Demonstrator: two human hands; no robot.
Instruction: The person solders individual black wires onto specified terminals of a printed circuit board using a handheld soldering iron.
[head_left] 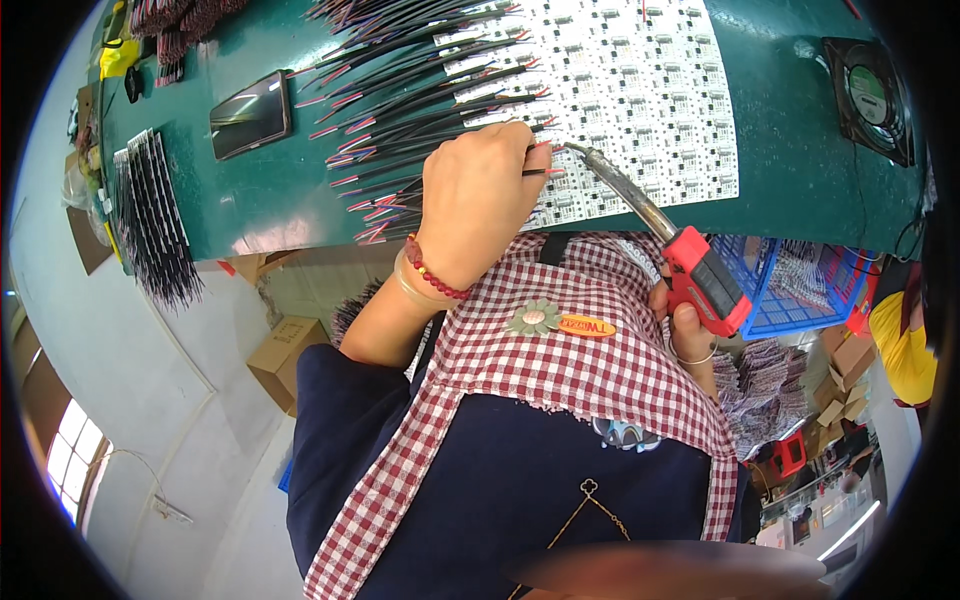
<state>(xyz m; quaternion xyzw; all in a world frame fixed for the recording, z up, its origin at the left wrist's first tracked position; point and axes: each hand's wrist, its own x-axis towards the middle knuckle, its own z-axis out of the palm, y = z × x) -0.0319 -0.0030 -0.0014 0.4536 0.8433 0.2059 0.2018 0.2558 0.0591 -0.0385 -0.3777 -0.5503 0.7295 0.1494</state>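
My left hand (478,190) is closed in a pinch above the green table, with a thin black cable (541,171) sticking out past its fingertips. The cable's red tip points right, over a white sheet of circuit boards (655,100). My right hand (688,328) grips a red and black soldering iron (703,280). Its metal tip lies just beside my left fingertips, near the sheet's front left part. Rows of black cables (400,110) with red, blue and white wire ends lie along the sheet's left side, partly overlapping it. Whether the tip touches a wire is too small to tell.
A phone (250,114) lies left on the green table (240,200). A cable bundle (155,215) hangs over the left edge. At the far right stands a black fan (868,98). Below the table are a blue crate (790,290) and a cardboard box (285,358).
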